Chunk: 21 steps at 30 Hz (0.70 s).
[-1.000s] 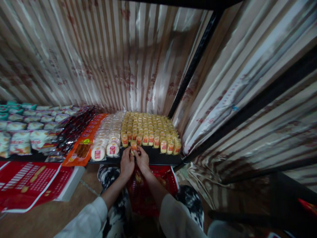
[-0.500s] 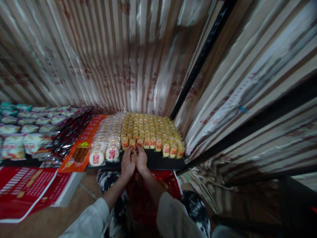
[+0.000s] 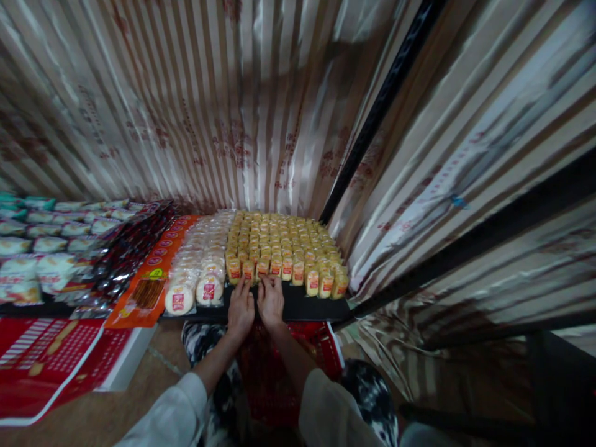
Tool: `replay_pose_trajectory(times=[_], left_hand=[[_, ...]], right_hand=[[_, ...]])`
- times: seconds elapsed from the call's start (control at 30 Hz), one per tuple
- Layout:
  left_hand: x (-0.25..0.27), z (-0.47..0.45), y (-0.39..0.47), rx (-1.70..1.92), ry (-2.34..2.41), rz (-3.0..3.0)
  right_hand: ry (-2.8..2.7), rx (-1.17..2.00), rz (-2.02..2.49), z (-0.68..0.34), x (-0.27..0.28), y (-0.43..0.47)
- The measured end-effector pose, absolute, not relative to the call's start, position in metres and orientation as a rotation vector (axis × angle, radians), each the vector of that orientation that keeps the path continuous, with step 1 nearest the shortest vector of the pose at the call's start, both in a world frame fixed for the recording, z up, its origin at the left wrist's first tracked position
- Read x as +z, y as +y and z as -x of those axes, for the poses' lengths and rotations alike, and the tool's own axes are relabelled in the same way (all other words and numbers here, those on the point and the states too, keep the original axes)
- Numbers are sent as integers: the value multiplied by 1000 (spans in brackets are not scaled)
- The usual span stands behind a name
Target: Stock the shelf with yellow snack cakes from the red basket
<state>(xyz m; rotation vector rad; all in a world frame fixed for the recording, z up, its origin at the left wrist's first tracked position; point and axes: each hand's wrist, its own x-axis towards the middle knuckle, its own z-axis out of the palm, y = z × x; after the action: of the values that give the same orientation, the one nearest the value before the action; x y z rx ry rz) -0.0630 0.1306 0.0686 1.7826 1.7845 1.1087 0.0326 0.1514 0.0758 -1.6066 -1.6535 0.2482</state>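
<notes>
Two bare hands are held side by side, palms down, at the front of a black shelf [image 3: 305, 303]. The left hand [image 3: 241, 306] is stretched forward, its fingertips at the foot of a small wrapped cake [image 3: 248, 269]; the fingers of the right hand [image 3: 270, 300] are more bent, and a neighbouring packet [image 3: 263, 266] is met by them. Whether anything is pinched beneath the fingers cannot be told. The step in hand is judged to be the settling of front packets in their rows; light, even fingertip pressure seems called for, since upright packets could be tipped by a harder push

Behind the fingertips, the block of yellow cakes [image 3: 279, 239] is ranked in close rows, each plump, rounded oblong sealed in clear, crinkled film, with red-orange labels shown along the front. To the left are stacked round white discs [image 3: 209, 290] in clear film, then a flat, glossy orange pouch [image 3: 146, 287], dark shiny sachets [image 3: 123, 257] and puffy white bags [image 3: 53, 271]. Below the forearms, a red basket with a pale rim [image 3: 336, 346] is partly seen. All is backed by a satiny striped curtain [image 3: 186, 93], crossed by a black post [image 3: 386, 102]
</notes>
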Motion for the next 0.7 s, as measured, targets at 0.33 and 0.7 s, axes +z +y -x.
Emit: replay_pose_trajectory(times=[0.33, 0.7], left_hand=[[67, 59, 133, 1151, 1753, -2007], [74, 67, 138, 1016, 1759, -2266]], right_hand=[[-1629, 269, 1572, -48, 72, 152], [-1764, 200, 1561, -46, 71, 150]])
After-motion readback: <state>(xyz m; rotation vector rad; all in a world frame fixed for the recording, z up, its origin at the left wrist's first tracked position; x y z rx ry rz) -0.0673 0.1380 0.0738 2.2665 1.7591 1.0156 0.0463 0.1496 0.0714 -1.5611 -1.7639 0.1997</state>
